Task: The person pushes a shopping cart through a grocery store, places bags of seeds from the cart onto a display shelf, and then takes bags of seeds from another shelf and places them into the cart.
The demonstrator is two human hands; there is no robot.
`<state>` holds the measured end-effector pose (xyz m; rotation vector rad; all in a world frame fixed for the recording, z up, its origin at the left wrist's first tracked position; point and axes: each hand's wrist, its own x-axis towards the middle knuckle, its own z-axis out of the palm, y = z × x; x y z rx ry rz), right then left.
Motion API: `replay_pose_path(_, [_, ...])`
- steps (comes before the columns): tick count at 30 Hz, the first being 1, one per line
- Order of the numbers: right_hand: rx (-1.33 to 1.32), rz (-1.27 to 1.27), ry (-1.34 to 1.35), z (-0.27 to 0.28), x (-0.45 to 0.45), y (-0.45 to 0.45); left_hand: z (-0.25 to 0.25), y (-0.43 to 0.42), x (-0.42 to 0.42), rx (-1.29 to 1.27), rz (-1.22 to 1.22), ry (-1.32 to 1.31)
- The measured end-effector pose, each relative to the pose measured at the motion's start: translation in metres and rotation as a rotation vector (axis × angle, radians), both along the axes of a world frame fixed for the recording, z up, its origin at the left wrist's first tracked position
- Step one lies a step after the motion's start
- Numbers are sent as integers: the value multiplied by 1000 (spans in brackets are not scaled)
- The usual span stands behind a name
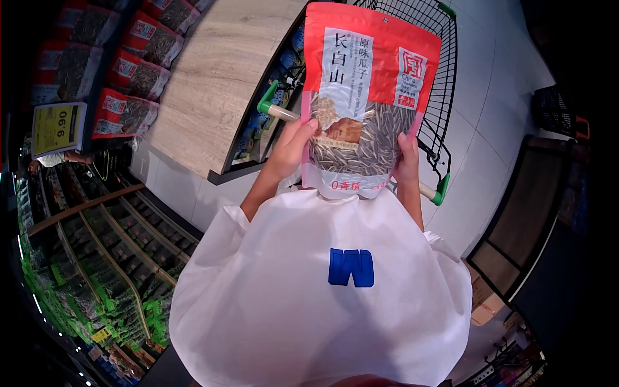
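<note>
Upright in front of my chest is a red and clear bag of sunflower seeds (393,135), its printed front turned toward me. My left hand (293,147) grips its left edge, thumb on the front face. On the opposite edge my right hand (406,161) closes around the side, the thumb showing at the front. The fingers behind the bag are hidden. Just beyond it stands a shopping cart (442,77), partly covered by the bag, with a green-ended handle (282,113).
At the upper left, several similar red seed bags (137,77) hang beside a yellow price tag (58,129). A wooden counter top (200,77) runs next to the cart. Shelves of green packages (97,258) fill the lower left. A black basket (554,109) is at the right.
</note>
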<state>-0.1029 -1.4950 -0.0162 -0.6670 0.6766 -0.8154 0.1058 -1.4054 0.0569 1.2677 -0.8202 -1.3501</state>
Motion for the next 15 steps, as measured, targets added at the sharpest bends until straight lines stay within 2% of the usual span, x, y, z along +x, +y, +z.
replay_pose_path(15, [22, 3, -7, -4, -3, 2, 1, -3, -1, 18, 17, -26])
